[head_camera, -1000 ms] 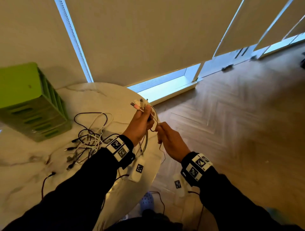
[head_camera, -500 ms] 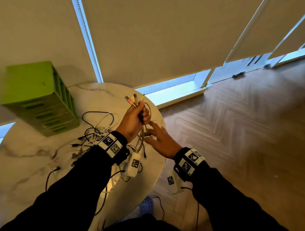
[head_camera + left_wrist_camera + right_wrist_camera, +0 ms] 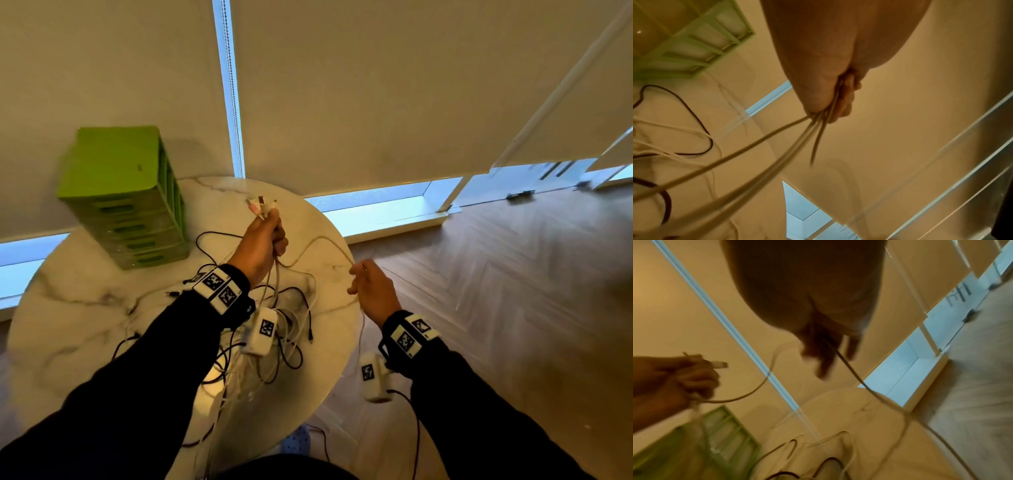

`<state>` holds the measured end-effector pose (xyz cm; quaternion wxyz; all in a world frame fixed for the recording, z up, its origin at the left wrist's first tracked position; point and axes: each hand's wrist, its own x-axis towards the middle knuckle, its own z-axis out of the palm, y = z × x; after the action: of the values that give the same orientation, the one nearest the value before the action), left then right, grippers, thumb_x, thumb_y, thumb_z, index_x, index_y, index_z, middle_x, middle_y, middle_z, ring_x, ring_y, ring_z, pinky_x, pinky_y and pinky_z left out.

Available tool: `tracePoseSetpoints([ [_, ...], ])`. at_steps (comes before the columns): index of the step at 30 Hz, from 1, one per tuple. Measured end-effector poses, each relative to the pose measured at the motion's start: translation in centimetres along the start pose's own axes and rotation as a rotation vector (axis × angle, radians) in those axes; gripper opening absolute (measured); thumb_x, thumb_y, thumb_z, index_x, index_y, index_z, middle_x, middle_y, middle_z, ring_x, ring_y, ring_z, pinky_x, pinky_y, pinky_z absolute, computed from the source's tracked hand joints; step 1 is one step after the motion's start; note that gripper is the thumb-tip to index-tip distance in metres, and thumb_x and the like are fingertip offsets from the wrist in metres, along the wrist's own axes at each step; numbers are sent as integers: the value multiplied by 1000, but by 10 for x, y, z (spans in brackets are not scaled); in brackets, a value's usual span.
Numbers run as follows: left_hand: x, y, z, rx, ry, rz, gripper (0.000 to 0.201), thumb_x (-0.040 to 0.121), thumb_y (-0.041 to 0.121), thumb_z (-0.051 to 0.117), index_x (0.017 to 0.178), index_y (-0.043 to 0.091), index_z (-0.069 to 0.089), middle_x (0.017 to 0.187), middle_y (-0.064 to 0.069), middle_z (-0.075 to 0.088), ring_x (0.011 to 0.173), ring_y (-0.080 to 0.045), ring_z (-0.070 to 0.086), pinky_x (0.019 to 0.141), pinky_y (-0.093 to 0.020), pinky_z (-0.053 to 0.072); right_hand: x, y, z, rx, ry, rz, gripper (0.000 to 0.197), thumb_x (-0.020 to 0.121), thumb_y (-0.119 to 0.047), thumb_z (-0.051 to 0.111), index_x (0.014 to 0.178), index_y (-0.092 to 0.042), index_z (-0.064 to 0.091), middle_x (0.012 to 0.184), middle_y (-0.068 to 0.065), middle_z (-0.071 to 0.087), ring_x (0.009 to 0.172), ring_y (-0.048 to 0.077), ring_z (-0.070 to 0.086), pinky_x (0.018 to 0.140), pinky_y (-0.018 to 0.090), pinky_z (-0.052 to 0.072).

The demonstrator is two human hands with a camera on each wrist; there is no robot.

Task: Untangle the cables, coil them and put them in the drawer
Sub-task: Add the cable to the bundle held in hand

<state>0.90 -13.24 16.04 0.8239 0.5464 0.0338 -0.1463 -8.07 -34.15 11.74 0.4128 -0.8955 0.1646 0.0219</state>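
My left hand (image 3: 265, 236) is raised above the round marble table (image 3: 85, 308) and grips a bunch of white cables (image 3: 797, 136), their plug ends (image 3: 261, 204) sticking up out of the fist. One white cable (image 3: 318, 243) arcs from that fist to my right hand (image 3: 364, 284), which pinches it at the table's right edge; the same cable (image 3: 851, 369) runs down past the fingers. A tangle of black and white cables (image 3: 287, 329) lies on the table below my left wrist. The green drawer unit (image 3: 126, 195) stands at the table's back left, drawers closed.
The table's edge curves just below my right hand, with herringbone wood floor (image 3: 513, 291) beyond it. Roller blinds (image 3: 376, 85) and a low window strip stand behind the table. White tagged boxes (image 3: 262, 330) hang from both wrists on leads.
My right hand has moved away to the right, drawing one white cable out from the bunch. My left hand has risen slightly with the plug ends. The head view has swung left.
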Motion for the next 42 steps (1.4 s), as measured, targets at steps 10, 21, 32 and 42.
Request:
tracePoseSetpoints([
  [10, -34, 7, 2, -93, -269, -145, 33, 107, 26, 33, 76, 15, 40, 57, -1, 42, 58, -20, 53, 60, -29, 43, -15, -82, 35, 211, -791, -250, 54, 87, -24, 76, 137, -19, 56, 138, 0, 62, 130, 12, 54, 114, 36, 39],
  [21, -59, 44, -39, 209, -437, -208, 29, 106, 20, 38, 80, 10, 48, 73, -7, 60, 98, -21, 66, 103, -37, 47, 26, -90, 40, -154, -482, -459, 14, 92, -30, 67, 78, -28, 68, 68, -5, 65, 60, 18, 62, 67, 40, 55],
  [32, -41, 94, -85, -302, 68, 195, 27, 106, 29, 38, 80, 25, 43, 65, 8, 33, 60, -9, 32, 64, -26, 37, -8, -91, 104, -116, -1272, -154, 30, 94, -20, 68, 70, -16, 51, 59, 1, 53, 52, 12, 58, 54, 20, 42],
  [42, -40, 90, -144, 44, 508, 173, 18, 100, 22, 57, 94, 30, 42, 92, 8, 49, 85, -9, 48, 73, -25, 37, 30, -48, 72, -555, -326, -535, 43, 98, -50, 54, 126, -18, 46, 104, 3, 62, 91, 28, 62, 77, 42, 51],
])
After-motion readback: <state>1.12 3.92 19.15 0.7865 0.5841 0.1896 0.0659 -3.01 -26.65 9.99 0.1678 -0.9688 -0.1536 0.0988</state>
